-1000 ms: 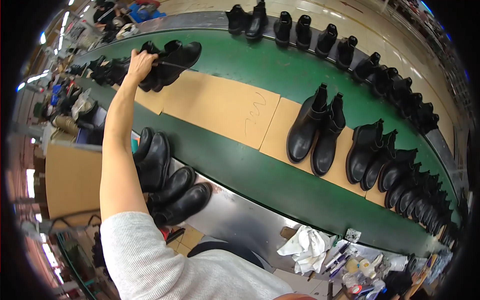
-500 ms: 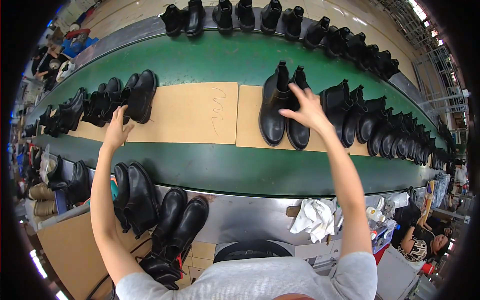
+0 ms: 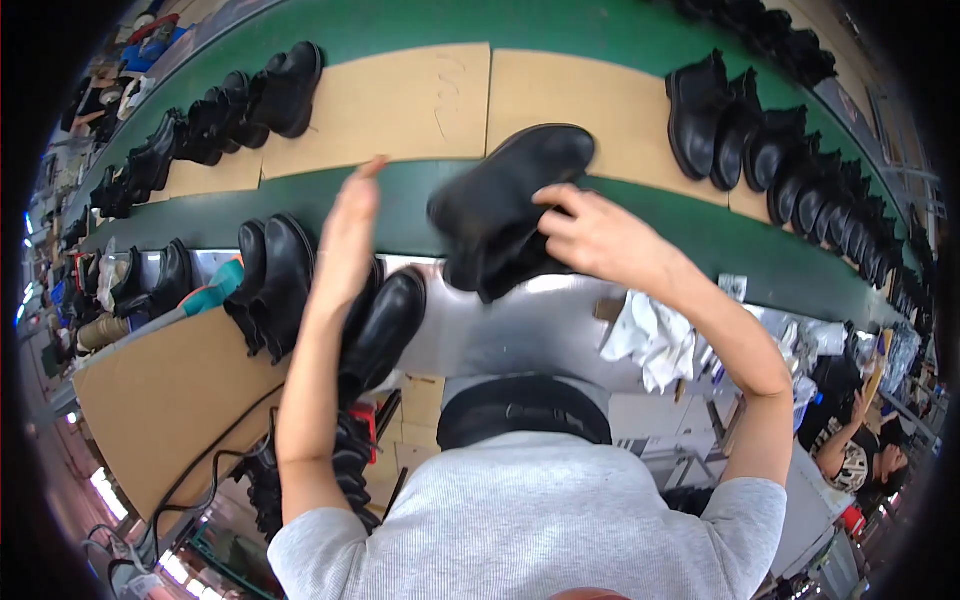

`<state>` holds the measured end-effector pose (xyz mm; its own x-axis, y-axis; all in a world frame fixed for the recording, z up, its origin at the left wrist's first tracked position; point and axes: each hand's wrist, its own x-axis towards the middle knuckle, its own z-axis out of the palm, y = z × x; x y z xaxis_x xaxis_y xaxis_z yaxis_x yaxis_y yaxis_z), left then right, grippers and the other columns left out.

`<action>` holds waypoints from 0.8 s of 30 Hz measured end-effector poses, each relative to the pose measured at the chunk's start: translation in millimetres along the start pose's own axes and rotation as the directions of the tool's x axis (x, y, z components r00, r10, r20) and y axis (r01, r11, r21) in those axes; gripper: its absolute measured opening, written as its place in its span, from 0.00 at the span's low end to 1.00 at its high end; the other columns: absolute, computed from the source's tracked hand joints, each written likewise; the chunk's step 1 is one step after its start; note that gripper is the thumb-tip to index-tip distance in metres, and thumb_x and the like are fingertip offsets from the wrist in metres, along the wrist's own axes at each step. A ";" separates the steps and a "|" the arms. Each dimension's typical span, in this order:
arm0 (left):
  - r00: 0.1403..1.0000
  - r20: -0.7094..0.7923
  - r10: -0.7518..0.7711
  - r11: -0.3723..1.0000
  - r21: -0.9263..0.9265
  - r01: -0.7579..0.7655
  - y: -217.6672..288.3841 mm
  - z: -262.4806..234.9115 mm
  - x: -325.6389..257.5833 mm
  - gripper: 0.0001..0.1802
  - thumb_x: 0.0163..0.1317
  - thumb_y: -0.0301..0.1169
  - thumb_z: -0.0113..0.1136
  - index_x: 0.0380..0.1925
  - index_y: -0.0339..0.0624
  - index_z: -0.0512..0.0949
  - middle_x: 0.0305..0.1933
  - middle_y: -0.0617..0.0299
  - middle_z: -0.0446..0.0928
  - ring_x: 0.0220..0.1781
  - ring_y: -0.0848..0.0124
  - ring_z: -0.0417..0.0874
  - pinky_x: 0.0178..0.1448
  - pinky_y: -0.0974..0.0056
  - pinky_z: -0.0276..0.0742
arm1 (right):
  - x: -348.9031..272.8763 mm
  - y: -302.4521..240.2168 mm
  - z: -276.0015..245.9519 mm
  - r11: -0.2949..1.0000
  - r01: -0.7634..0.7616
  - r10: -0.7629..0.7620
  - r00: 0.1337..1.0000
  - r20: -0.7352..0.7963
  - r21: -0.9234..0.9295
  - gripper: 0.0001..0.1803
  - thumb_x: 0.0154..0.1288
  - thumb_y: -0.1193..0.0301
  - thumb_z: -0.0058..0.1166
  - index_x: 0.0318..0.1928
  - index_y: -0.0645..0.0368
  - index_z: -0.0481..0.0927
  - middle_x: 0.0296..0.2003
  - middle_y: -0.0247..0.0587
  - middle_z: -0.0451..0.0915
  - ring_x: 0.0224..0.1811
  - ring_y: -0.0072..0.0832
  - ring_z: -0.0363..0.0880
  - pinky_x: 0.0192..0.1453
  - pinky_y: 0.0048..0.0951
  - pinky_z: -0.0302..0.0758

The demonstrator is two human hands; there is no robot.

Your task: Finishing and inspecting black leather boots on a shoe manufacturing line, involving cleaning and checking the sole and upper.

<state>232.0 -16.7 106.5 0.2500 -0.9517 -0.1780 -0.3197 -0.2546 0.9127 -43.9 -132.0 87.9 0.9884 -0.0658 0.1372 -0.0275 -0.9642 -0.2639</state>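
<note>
A pair of black leather ankle boots [image 3: 505,190] hangs tilted above the front edge of the green belt, toes pointing up and to the right. My right hand [image 3: 605,238] grips them from the right side; the fingertips press on the dark leather, and the second boot is mostly hidden behind the first. To their left, apart from them, my left hand [image 3: 348,235] is raised with its fingers stretched out and nothing in it. Below that hand, another black boot [image 3: 388,325] rests on the metal ledge, partly covered by my left forearm.
Rows of black boots stand on cardboard sheets [image 3: 400,110] along the green belt [image 3: 420,190], left [image 3: 290,90] and right [image 3: 695,115]. A crumpled white cloth [image 3: 650,340] lies on the metal ledge [image 3: 520,320]. Cables hang before a cardboard box [image 3: 170,400]. Another person sits far right.
My right hand has lifted the pair of boots off the cardboard and brought it nearer, toward the left, tipping it. My left hand has left the boots at left and moved right. The view has shifted downward.
</note>
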 end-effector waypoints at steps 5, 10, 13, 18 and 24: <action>0.937 0.189 -0.295 0.946 0.196 0.258 -158.0 129.1 -61.7 0.54 0.53 0.58 0.57 0.66 0.29 0.47 0.69 0.37 0.48 0.72 0.51 0.49 0.72 0.57 0.48 | -35.4 -81.7 46.4 0.861 -0.012 0.066 0.994 -0.090 0.508 0.06 0.46 0.76 0.52 0.29 0.62 0.73 0.45 0.43 0.74 0.60 0.42 0.66 0.56 0.33 0.72; 0.837 0.103 -0.537 0.843 0.091 0.530 -125.9 132.4 -96.1 0.54 0.47 0.56 0.63 0.62 0.24 0.57 0.61 0.39 0.63 0.65 0.51 0.63 0.70 0.58 0.53 | -116.4 -126.7 115.7 -0.083 -0.549 0.877 0.357 0.323 0.832 0.20 0.67 0.56 0.44 0.49 0.60 0.71 0.50 0.48 0.74 0.54 0.35 0.72 0.55 0.38 0.71; 0.724 0.257 -0.641 0.712 -0.155 0.685 -113.5 138.4 -85.5 0.49 0.49 0.59 0.61 0.58 0.26 0.64 0.51 0.46 0.73 0.58 0.53 0.70 0.68 0.60 0.56 | -100.4 -141.6 198.7 -0.460 -0.433 0.848 0.043 0.528 0.775 0.46 0.62 0.42 0.47 0.67 0.62 0.51 0.53 0.45 0.71 0.52 0.30 0.71 0.53 0.32 0.70; 0.780 0.409 -0.474 0.665 -0.414 0.622 -96.5 83.3 -81.0 0.51 0.59 0.70 0.25 0.52 0.32 0.74 0.46 0.55 0.79 0.43 0.69 0.77 0.54 0.64 0.64 | -71.2 -142.8 158.1 -0.613 0.138 0.784 0.225 0.578 0.778 0.44 0.59 0.48 0.54 0.68 0.57 0.51 0.61 0.44 0.64 0.63 0.33 0.64 0.64 0.32 0.62; 0.859 0.421 -0.293 0.751 -0.455 0.479 -48.3 63.7 -74.1 0.47 0.66 0.63 0.20 0.53 0.29 0.72 0.44 0.54 0.79 0.41 0.69 0.76 0.56 0.64 0.67 | -79.1 -144.7 157.9 -0.583 0.170 0.784 0.376 0.494 0.795 0.38 0.61 0.54 0.55 0.67 0.55 0.56 0.60 0.41 0.68 0.59 0.29 0.70 0.62 0.28 0.67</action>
<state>170.6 55.2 52.2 -0.0762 -0.8145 -0.5751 0.2956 -0.5693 0.7672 -94.5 53.3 -35.5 0.4242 -0.6534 -0.6270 0.3033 0.7549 -0.5815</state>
